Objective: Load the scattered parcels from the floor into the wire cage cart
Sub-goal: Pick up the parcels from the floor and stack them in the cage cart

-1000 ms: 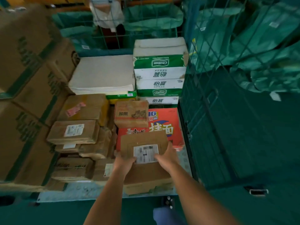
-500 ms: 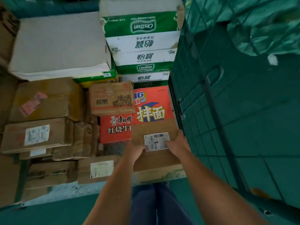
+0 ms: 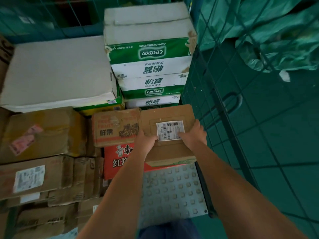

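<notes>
A brown cardboard parcel (image 3: 165, 114) with a white shipping label lies on top of the red noodle box (image 3: 119, 163) inside the wire cage cart (image 3: 203, 94). My left hand (image 3: 146, 140) grips its near left edge. My right hand (image 3: 193, 133) grips its right side, thumb on the label. The parcel sits against the cart's right mesh wall, just in front of the stacked green and white water cartons (image 3: 150, 66).
Several brown parcels (image 3: 39, 135) fill the cart's left side, with a flat white box (image 3: 57, 71) behind them. A small printed carton (image 3: 115, 128) touches the held parcel's left edge. The cart's studded grey floor plate (image 3: 172, 192) shows near me. Green sacks (image 3: 276, 31) lie outside the mesh.
Both hands have pushed the labelled parcel farther into the cart, up onto the red box and toward the water cartons. The studded floor plate is now uncovered.
</notes>
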The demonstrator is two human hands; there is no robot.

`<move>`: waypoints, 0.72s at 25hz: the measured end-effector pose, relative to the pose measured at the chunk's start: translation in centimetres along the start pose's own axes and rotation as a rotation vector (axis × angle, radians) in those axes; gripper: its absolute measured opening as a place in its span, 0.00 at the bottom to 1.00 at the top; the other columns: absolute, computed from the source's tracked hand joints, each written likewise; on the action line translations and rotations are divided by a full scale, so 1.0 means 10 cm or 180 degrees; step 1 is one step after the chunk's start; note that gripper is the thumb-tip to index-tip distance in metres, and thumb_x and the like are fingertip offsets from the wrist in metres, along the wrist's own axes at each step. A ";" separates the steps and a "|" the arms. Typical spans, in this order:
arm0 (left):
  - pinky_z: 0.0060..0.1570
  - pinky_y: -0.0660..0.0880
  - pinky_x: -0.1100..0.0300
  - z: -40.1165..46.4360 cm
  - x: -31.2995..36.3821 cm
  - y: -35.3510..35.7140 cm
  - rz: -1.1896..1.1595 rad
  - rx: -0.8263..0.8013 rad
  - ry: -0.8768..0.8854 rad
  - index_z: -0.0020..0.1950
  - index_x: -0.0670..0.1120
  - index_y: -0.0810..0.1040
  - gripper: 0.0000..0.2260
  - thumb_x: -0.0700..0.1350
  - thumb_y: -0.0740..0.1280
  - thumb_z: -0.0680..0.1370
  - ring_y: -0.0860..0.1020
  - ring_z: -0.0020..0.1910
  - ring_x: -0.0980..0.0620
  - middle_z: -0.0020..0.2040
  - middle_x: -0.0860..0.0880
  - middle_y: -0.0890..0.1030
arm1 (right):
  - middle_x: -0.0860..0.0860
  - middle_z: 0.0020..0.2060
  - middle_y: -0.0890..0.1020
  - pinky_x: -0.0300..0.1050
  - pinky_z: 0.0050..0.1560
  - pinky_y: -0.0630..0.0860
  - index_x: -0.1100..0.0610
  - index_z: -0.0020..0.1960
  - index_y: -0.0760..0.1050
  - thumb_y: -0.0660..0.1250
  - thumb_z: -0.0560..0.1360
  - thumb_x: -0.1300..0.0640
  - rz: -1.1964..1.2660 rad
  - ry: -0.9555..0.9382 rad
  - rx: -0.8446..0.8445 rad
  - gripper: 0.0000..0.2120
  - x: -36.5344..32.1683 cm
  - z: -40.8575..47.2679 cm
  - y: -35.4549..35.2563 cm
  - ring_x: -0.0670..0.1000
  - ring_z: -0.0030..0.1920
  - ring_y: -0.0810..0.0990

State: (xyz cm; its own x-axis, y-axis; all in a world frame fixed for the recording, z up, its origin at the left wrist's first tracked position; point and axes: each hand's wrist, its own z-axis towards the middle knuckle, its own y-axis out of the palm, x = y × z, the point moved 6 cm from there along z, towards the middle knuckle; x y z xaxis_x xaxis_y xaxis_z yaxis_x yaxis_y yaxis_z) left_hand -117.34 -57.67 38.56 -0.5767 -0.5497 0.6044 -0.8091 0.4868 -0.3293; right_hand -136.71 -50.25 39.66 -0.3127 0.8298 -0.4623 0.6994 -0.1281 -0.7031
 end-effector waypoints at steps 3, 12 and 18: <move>0.57 0.69 0.56 0.08 0.24 -0.02 -0.0162 0.0150 0.0159 0.74 0.46 0.63 0.28 0.41 0.69 0.76 0.71 0.57 0.52 0.64 0.52 0.71 | 0.55 0.75 0.59 0.59 0.72 0.60 0.55 0.78 0.47 0.72 0.72 0.48 0.0173 -0.0160 0.0015 0.46 -0.16 0.24 -0.05 0.59 0.74 0.58; 0.49 0.69 0.60 0.06 0.76 -0.19 -0.0562 0.0467 0.0448 0.71 0.51 0.68 0.24 0.36 0.64 0.76 0.72 0.53 0.53 0.61 0.52 0.76 | 0.51 0.72 0.63 0.52 0.60 0.72 0.52 0.76 0.57 0.67 0.75 0.48 0.0043 -0.0627 0.0315 0.33 -0.65 0.30 -0.48 0.56 0.67 0.69; 0.51 0.70 0.59 -0.45 1.61 -0.62 -0.0834 0.0996 0.1119 0.69 0.48 0.71 0.20 0.38 0.64 0.77 0.74 0.52 0.52 0.53 0.54 0.75 | 0.50 0.68 0.67 0.44 0.46 0.70 0.52 0.68 0.70 0.63 0.76 0.51 0.0101 -0.1313 0.0898 0.20 -1.42 0.05 -1.22 0.56 0.57 0.75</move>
State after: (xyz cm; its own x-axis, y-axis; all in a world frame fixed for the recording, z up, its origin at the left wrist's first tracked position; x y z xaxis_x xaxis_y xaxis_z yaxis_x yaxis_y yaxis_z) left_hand -121.13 -66.48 53.65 -0.3217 -0.3390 0.8841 -0.9468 0.1088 -0.3028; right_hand -141.15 -60.77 54.57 -0.5620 0.5465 -0.6209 0.5294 -0.3391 -0.7776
